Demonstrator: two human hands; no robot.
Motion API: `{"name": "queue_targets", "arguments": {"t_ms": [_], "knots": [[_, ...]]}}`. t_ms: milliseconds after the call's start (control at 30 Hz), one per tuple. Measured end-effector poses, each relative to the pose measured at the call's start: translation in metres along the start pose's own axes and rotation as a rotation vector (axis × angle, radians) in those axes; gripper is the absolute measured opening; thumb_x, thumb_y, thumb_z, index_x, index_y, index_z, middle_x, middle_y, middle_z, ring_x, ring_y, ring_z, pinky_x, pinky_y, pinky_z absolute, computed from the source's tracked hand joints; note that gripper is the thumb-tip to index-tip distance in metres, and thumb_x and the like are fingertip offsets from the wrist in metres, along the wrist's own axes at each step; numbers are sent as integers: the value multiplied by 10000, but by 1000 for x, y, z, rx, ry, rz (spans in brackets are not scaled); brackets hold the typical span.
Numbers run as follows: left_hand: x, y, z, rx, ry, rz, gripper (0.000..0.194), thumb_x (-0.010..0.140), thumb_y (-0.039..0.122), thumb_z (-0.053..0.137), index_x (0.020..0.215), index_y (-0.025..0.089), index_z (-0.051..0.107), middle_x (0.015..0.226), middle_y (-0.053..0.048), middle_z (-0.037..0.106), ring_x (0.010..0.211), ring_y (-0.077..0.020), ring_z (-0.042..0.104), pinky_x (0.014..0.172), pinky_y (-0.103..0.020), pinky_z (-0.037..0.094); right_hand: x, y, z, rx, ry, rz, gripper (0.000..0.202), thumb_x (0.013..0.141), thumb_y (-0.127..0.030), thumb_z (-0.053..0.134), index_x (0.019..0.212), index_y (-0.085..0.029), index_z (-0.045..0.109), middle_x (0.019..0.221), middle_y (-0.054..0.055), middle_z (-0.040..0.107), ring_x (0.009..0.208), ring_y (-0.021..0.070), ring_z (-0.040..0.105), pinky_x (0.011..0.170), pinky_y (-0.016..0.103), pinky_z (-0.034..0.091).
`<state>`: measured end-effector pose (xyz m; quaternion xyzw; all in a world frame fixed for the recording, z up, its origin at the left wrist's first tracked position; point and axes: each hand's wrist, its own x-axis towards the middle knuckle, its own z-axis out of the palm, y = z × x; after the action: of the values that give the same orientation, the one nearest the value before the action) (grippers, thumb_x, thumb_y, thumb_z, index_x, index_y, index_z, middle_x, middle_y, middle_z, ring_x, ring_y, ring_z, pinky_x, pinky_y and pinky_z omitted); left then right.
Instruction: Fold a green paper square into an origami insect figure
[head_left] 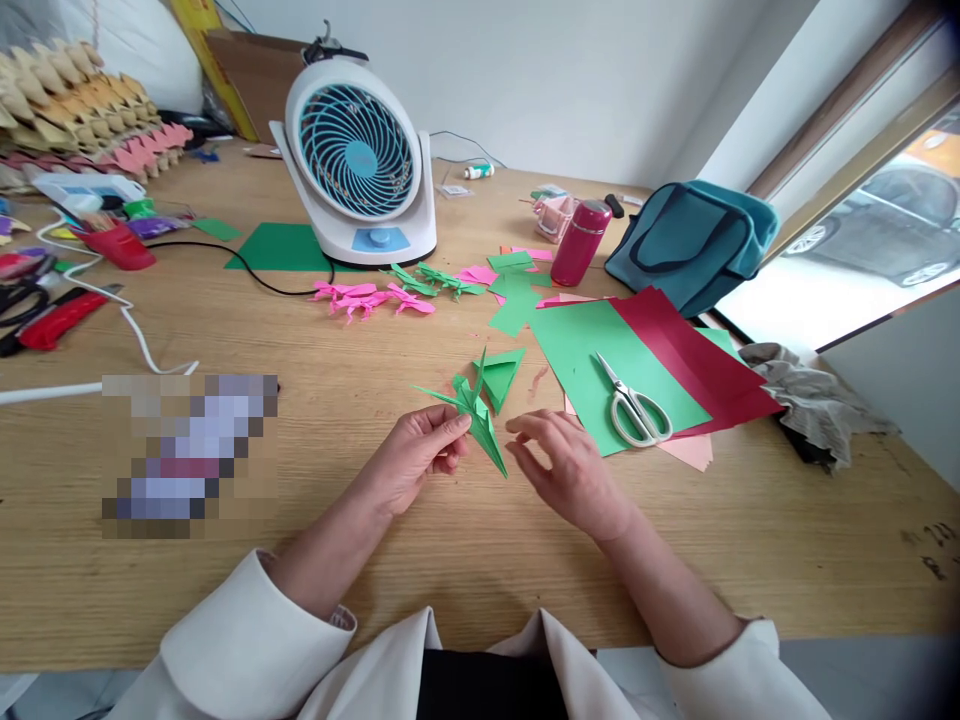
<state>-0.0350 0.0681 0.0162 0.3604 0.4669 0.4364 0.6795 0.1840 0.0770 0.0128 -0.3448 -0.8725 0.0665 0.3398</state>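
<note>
Between the thumb and fingers of my left hand point(427, 445) is a green folded paper figure point(480, 420) with thin pointed arms. My right hand point(574, 470) is just to its right, fingers curved and apart, holding nothing. Behind the figure a green folded paper triangle point(499, 378) lies on the table. Scissors with white handles point(637, 412) rest on a green paper sheet point(577, 340), right of my right hand. Farther back lie several pink folded paper figures point(367, 300) and green ones point(442, 282).
A white fan point(360, 160) stands at the back, its black cable running left. A pink bottle point(581, 243) and a teal bag point(690, 245) are at the back right. Red paper sheets point(697, 360) lie under the green one. On the left are a red cup point(120, 245) and a blurred-out object point(199, 445).
</note>
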Motion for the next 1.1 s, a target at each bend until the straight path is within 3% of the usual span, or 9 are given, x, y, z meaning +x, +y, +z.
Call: {"name": "queue_targets", "arguments": {"t_ms": [133,333,533,933,1100], "knots": [[-1,-6,6,-20,-63,-24,413,732,479,825,675,162,568,595,58,573,470,-30,468,469,-133,393,0,-6,7,-25,-15,-146,224,995,-119,476,1189,-196,559,1017,91,708,901,189,665,812,321,498],[-5,-9,10,-9,-106,-53,401,736,484,827,693,158,598,621,48,579,505,-38,478,479,-134,418,0,-1,5,10,103,-261,212,960,-69,515,1122,-196,565,933,87,701,808,187,647,734,322,525],[-3,-10,9,-16,-67,-8,381,664,481,877,813,171,712,744,11,603,680,-95,534,500,-151,494,-2,0,7,41,85,-285,234,941,-41,520,1111,-195,569,966,103,704,852,199,656,755,340,549],[-6,-7,16,-9,-25,-7,377,646,460,877,757,150,693,714,11,576,643,-92,512,474,-165,520,-3,0,9,75,50,-282,286,958,-57,485,1187,-210,560,1007,106,704,903,205,666,797,355,567],[-6,-7,20,58,62,44,413,606,474,875,728,140,663,699,5,589,630,-103,536,453,-181,520,-3,-1,11,88,44,-291,284,958,-52,473,1192,-195,547,1026,117,703,923,212,667,818,360,573]]}}
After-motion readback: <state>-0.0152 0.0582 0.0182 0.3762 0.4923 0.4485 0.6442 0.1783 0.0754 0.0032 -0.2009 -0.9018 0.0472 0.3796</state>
